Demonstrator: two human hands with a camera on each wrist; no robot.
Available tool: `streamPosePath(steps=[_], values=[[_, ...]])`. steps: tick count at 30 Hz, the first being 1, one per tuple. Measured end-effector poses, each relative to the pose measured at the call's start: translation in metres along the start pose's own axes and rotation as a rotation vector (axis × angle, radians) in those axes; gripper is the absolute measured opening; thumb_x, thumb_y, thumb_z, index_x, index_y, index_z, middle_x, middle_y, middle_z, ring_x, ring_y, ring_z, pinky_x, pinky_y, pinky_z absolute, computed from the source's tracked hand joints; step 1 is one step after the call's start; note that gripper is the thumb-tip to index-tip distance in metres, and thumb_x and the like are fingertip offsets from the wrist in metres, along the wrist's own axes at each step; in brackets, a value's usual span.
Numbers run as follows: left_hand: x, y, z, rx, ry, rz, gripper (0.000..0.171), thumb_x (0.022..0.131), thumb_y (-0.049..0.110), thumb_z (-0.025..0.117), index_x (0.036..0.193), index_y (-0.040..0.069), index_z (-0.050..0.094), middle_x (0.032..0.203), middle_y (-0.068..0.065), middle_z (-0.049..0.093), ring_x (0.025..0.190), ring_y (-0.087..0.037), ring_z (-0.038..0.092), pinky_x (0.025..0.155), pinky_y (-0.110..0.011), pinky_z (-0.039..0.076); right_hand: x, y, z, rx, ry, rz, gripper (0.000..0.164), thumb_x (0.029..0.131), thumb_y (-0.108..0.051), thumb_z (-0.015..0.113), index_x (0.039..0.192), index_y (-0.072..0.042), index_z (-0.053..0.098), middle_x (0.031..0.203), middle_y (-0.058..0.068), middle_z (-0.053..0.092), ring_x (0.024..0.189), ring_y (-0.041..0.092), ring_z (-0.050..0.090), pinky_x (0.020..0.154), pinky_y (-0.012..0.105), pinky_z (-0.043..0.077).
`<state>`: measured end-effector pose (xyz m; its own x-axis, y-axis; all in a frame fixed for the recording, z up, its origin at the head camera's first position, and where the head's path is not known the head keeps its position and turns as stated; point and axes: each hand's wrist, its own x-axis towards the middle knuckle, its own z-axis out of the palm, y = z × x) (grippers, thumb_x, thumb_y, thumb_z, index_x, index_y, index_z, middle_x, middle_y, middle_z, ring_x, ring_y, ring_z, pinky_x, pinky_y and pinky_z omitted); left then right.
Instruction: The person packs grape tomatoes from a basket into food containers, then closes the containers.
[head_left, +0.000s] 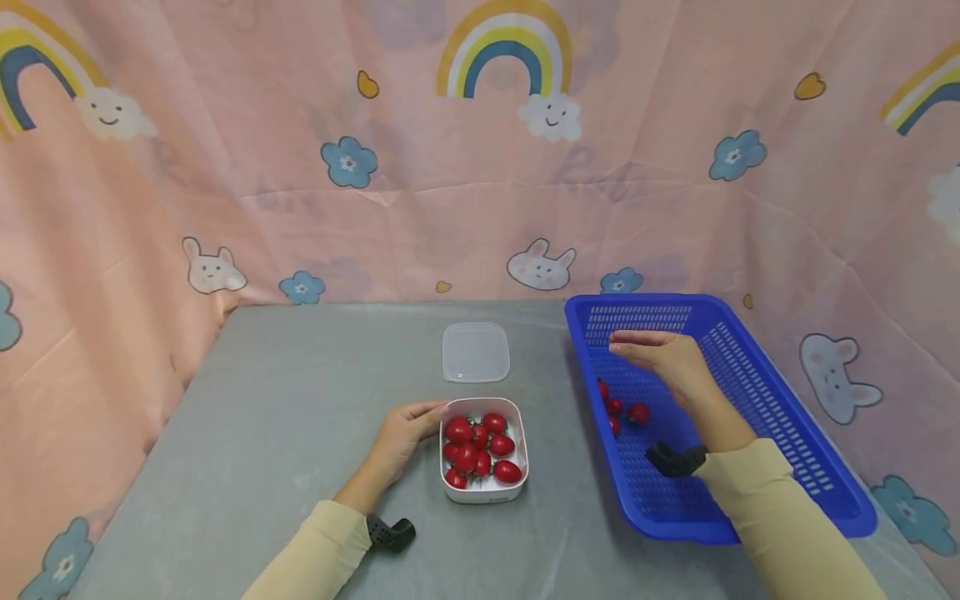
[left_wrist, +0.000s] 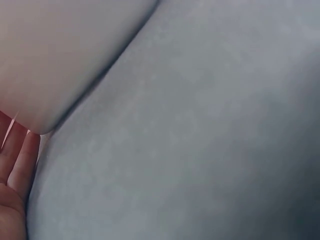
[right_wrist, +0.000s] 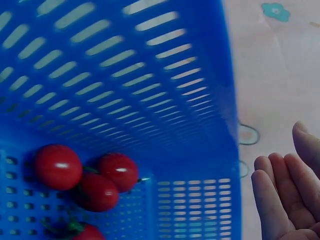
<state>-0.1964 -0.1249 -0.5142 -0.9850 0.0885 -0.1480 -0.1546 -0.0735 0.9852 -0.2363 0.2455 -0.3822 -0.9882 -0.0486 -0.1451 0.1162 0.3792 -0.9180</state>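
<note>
A square white plastic container holds several red cherry tomatoes with green stems. My left hand rests against its left side near the far corner, fingers extended along the wall. In the left wrist view, those fingers touch the pale container wall. Over the blue basket hangs my right hand, fingers straight and nothing in them. Several more cherry tomatoes lie by the basket's left wall; the right wrist view shows these tomatoes close together.
Behind the container, a translucent lid lies flat on the grey tabletop. A pink patterned curtain stands behind the table and along both sides. The basket has raised, slotted walls.
</note>
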Motion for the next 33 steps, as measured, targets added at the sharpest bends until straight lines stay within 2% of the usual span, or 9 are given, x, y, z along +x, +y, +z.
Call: streamPosePath(steps=[7,10,13,15,17,21,33], values=[[-0.001,0.000,0.000,0.010,-0.004,0.007,0.033,0.093,0.013,0.067,0.117,-0.010,0.068,0.111,-0.008,0.075,0.089,-0.003,0.070,0.084,-0.019,0.055,0.008,0.010,0.003,0.000,-0.026,0.017,0.063,0.090,-0.036,0.073,0.136,0.005,0.057,0.099,-0.023,0.071,0.091,-0.012,0.065,0.091,0.018,0.053],[-0.002,0.000,0.000,0.008,0.002,0.008,0.032,0.093,0.012,0.067,0.117,-0.010,0.068,0.111,-0.009,0.075,0.090,-0.003,0.069,0.083,-0.019,0.055,0.011,0.013,0.004,-0.047,-0.033,0.037,0.061,0.091,-0.038,0.072,0.136,0.002,0.058,0.113,-0.010,0.074,0.092,-0.011,0.064,0.096,0.024,0.053],[-0.002,0.000,0.000,0.007,0.006,0.009,0.032,0.093,0.011,0.067,0.116,-0.010,0.068,0.112,-0.011,0.075,0.089,-0.003,0.069,0.083,-0.019,0.055,0.013,0.017,0.006,-0.098,-0.052,0.058,0.060,0.092,-0.039,0.070,0.136,-0.001,0.059,0.128,0.006,0.069,0.106,0.004,0.068,0.105,0.036,0.048],[-0.002,-0.001,0.000,0.007,0.009,0.008,0.032,0.093,0.011,0.068,0.116,-0.010,0.068,0.112,-0.012,0.075,0.089,-0.003,0.069,0.083,-0.019,0.055,0.014,0.019,0.006,-0.113,-0.070,0.070,0.060,0.093,-0.040,0.069,0.137,0.000,0.058,0.134,0.013,0.064,0.115,0.014,0.067,0.110,0.042,0.044],[-0.001,-0.001,0.000,0.006,0.009,0.011,0.032,0.093,0.012,0.068,0.116,-0.010,0.068,0.112,-0.011,0.075,0.090,-0.003,0.069,0.083,-0.019,0.056,0.015,0.021,0.006,-0.110,-0.088,0.092,0.062,0.092,-0.040,0.069,0.138,0.000,0.057,0.137,0.016,0.061,0.125,0.024,0.062,0.113,0.048,0.040],[-0.002,-0.001,0.002,0.008,0.009,0.017,0.032,0.093,0.012,0.068,0.116,-0.010,0.068,0.111,-0.010,0.075,0.090,-0.002,0.069,0.083,-0.020,0.056,0.016,0.025,0.004,-0.090,-0.120,0.132,0.064,0.092,-0.038,0.070,0.140,0.001,0.054,0.140,0.017,0.058,0.130,0.029,0.057,0.117,0.052,0.034],[-0.001,0.000,0.002,-0.021,0.006,-0.009,0.032,0.093,0.010,0.066,0.117,-0.011,0.067,0.107,-0.003,0.076,0.089,-0.001,0.070,0.083,-0.019,0.056,0.023,0.033,0.004,-0.137,-0.159,0.170,0.064,0.094,-0.037,0.068,0.142,0.001,0.051,0.144,0.023,0.053,0.135,0.038,0.050,0.117,0.057,0.030]])
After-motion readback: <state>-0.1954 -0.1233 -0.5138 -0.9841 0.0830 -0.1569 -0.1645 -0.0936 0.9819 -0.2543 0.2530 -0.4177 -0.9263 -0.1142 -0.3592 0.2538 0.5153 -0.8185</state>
